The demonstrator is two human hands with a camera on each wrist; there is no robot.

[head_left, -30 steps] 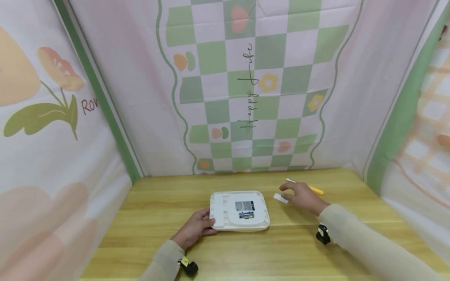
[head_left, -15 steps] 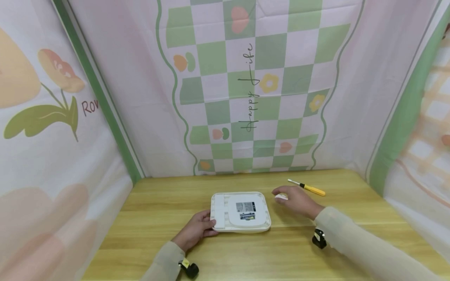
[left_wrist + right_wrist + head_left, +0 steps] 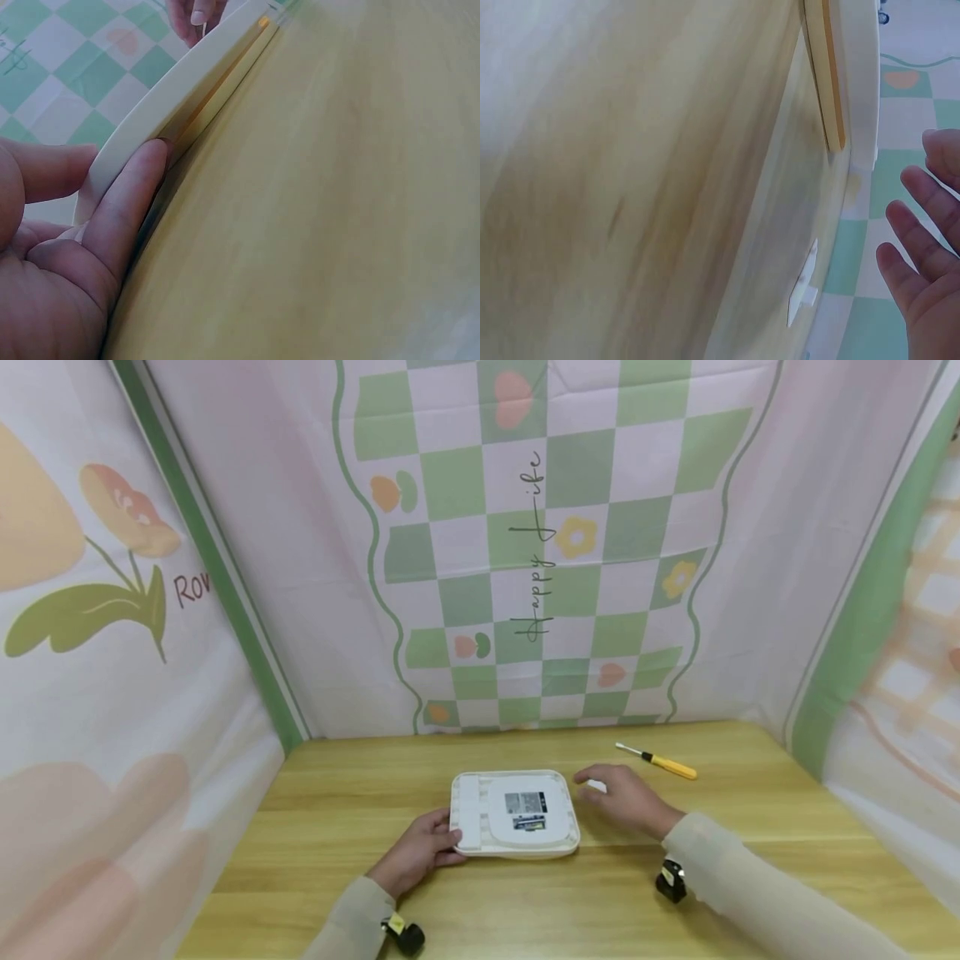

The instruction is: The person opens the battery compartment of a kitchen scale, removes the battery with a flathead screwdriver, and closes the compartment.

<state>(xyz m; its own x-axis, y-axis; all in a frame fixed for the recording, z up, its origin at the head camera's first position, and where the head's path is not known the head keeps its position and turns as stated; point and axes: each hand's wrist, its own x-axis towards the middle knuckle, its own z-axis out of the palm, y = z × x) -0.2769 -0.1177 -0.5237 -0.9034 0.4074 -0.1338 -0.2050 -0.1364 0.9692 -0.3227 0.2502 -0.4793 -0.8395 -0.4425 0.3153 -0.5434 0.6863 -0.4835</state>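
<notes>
A white rounded-square device (image 3: 495, 842) lies on the table, its back with a printed label (image 3: 527, 802) facing up. Blue battery cells (image 3: 529, 823) show in its uncovered compartment. At its left edge my left hand (image 3: 416, 852) pinches the rim, thumb on top and fingers beneath; the left wrist view shows this grip on the rim (image 3: 150, 112). My right hand (image 3: 626, 797) hovers just right of the device, fingers apart and holding nothing. Below it a small white plastic cover (image 3: 802, 286) lies on the table, partly hidden by the hand in the head view.
A yellow-handled screwdriver (image 3: 660, 762) lies behind the right hand, its tip to the left. The wooden table (image 3: 352, 777) ends at a hanging checkered cloth (image 3: 517, 610). Fabric walls stand on both sides.
My right hand has moved left, toward the device, and off the view of the screwdriver. The white cover stays about where it was. My left hand keeps its grip.
</notes>
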